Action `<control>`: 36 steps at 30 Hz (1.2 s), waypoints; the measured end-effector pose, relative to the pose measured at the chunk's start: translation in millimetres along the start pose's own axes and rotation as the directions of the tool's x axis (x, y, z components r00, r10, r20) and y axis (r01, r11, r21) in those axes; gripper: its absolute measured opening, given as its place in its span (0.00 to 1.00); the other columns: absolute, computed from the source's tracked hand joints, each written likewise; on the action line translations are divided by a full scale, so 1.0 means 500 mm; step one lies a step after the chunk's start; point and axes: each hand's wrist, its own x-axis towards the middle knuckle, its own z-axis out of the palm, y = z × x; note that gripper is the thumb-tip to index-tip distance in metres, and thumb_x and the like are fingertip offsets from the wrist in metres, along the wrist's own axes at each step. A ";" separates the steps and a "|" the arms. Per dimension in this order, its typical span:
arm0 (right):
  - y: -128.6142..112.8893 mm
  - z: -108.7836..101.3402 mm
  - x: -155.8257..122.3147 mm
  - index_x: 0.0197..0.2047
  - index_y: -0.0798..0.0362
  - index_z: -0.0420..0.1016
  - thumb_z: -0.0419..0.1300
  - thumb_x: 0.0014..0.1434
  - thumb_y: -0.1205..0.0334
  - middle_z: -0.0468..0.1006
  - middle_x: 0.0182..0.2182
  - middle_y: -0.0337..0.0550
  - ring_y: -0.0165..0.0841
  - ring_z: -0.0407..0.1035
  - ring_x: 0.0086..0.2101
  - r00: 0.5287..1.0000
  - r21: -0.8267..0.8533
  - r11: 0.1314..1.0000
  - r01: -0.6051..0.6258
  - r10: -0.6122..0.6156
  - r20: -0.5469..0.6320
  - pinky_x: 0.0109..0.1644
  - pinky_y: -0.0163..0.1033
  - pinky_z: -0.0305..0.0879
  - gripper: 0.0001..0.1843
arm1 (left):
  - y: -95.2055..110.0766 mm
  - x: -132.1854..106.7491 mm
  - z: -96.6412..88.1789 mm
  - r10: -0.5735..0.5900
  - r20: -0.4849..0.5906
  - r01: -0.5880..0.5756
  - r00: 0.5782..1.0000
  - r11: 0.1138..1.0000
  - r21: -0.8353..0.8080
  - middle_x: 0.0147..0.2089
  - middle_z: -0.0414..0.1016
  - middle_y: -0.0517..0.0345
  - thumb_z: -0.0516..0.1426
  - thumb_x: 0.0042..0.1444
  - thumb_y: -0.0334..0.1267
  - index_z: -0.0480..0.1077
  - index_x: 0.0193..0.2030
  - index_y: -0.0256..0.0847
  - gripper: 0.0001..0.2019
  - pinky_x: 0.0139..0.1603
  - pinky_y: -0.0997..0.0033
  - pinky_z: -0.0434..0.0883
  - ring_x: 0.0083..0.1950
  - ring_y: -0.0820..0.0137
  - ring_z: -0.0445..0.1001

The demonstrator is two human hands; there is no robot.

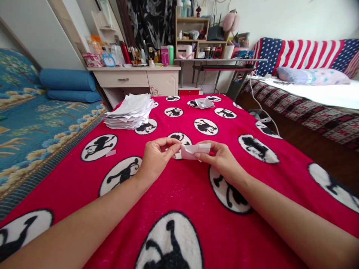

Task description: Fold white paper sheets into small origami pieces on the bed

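Observation:
A small folded piece of white paper [188, 152] is held between my two hands, just above the red blanket [157, 220]. My left hand [158, 155] pinches its left end between thumb and fingertips. The right end lies in my right hand [220, 157], thumb on the near face and fingers behind. My right fingers are partly hidden by the paper. Farther off to the left stands a tall, uneven stack of white papers [130, 112]. A small folded white paper bundle [204, 103] rests at the far side of the blanket.
A small pale strip [111, 152] lies on the blanket at the left. Behind stand a white dresser [134, 79] crowded with bottles and a desk with shelves [218, 59]. A blue-covered bed [42, 130] is on the left, another bed [314, 91] on the right. A white cable [262, 108] hangs there.

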 end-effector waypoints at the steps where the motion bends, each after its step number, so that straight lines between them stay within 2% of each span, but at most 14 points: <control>1: 0.000 0.000 -0.001 0.37 0.57 0.78 0.68 0.46 0.57 0.80 0.33 0.44 0.35 0.72 0.34 1.000 -0.011 1.000 0.009 -0.009 -0.013 0.42 0.40 0.67 0.15 | 0.003 -0.002 0.000 0.004 0.015 -0.004 1.000 1.000 0.007 0.32 0.78 0.55 0.63 0.50 0.42 0.76 0.37 0.34 0.13 0.32 0.78 0.73 0.31 0.73 0.75; 4: 0.000 -0.002 -0.001 0.39 0.56 0.79 0.68 0.48 0.56 0.81 0.36 0.45 0.36 0.73 0.35 1.000 0.033 0.999 0.004 -0.003 -0.029 0.41 0.41 0.68 0.17 | 0.010 -0.009 0.004 0.023 0.054 -0.024 0.998 0.999 0.021 0.35 0.78 0.53 0.61 0.52 0.41 0.74 0.38 0.35 0.12 0.34 0.77 0.74 0.33 0.72 0.76; 9: -0.001 -0.003 -0.002 0.40 0.55 0.80 0.69 0.47 0.55 0.82 0.37 0.45 0.37 0.74 0.36 1.000 0.106 0.994 -0.009 0.009 0.000 0.42 0.42 0.69 0.18 | 0.010 -0.010 0.004 0.109 0.017 -0.110 0.994 0.987 0.114 0.38 0.78 0.53 0.62 0.52 0.41 0.73 0.48 0.37 0.18 0.34 0.77 0.74 0.34 0.71 0.76; 15: -0.001 0.003 -0.006 0.38 0.55 0.79 0.70 0.45 0.58 0.82 0.35 0.44 0.35 0.74 0.34 0.999 0.102 0.995 -0.018 0.014 0.041 0.41 0.41 0.69 0.16 | 0.014 -0.005 -0.002 0.131 0.034 -0.135 0.991 0.966 0.222 0.37 0.80 0.52 0.60 0.54 0.42 0.77 0.38 0.36 0.12 0.33 0.76 0.73 0.33 0.70 0.76; 23: -0.003 0.003 -0.007 0.33 0.55 0.78 0.70 0.43 0.57 0.80 0.31 0.42 0.34 0.72 0.32 0.998 0.126 0.992 -0.029 0.021 0.058 0.40 0.40 0.68 0.15 | 0.008 -0.002 -0.003 0.144 0.052 -0.153 0.988 0.949 0.277 0.37 0.80 0.52 0.60 0.53 0.41 0.77 0.39 0.36 0.12 0.33 0.76 0.72 0.34 0.70 0.76; 27: -0.004 0.001 -0.007 0.35 0.56 0.77 0.69 0.45 0.54 0.79 0.31 0.43 0.33 0.71 0.31 0.998 0.049 0.999 -0.005 0.002 0.063 0.38 0.39 0.67 0.16 | 0.011 -0.001 -0.004 0.153 0.074 -0.169 0.985 0.934 0.316 0.35 0.80 0.52 0.59 0.53 0.40 0.77 0.38 0.36 0.11 0.32 0.76 0.71 0.33 0.70 0.76; 31: -0.018 -0.002 -0.010 0.38 0.56 0.77 0.66 0.51 0.52 0.78 0.32 0.44 0.35 0.70 0.32 0.991 -0.136 0.981 0.135 -0.133 0.022 0.37 0.39 0.66 0.16 | 0.021 -0.004 -0.003 0.203 0.101 -0.226 0.974 0.895 0.385 0.34 0.80 0.54 0.58 0.54 0.38 0.78 0.36 0.36 0.09 0.31 0.78 0.70 0.32 0.71 0.76; 34: -0.029 -0.002 -0.014 0.36 0.54 0.78 0.64 0.55 0.56 0.78 0.36 0.46 0.37 0.71 0.39 0.947 -0.232 0.922 0.311 -0.320 -0.001 0.45 0.42 0.66 0.10 | 0.027 -0.007 0.000 0.257 0.117 -0.282 0.959 0.864 0.417 0.35 0.80 0.55 0.57 0.54 0.35 0.77 0.35 0.36 0.08 0.31 0.79 0.70 0.33 0.72 0.75; 36: -0.035 -0.002 -0.017 0.33 0.52 0.78 0.64 0.55 0.58 0.78 0.36 0.46 0.38 0.71 0.40 0.917 -0.272 0.883 0.383 -0.398 0.001 0.47 0.43 0.66 0.07 | 0.031 -0.010 0.002 0.295 0.123 -0.318 0.948 0.840 0.439 0.34 0.80 0.55 0.57 0.53 0.32 0.77 0.34 0.36 0.07 0.31 0.79 0.69 0.32 0.73 0.75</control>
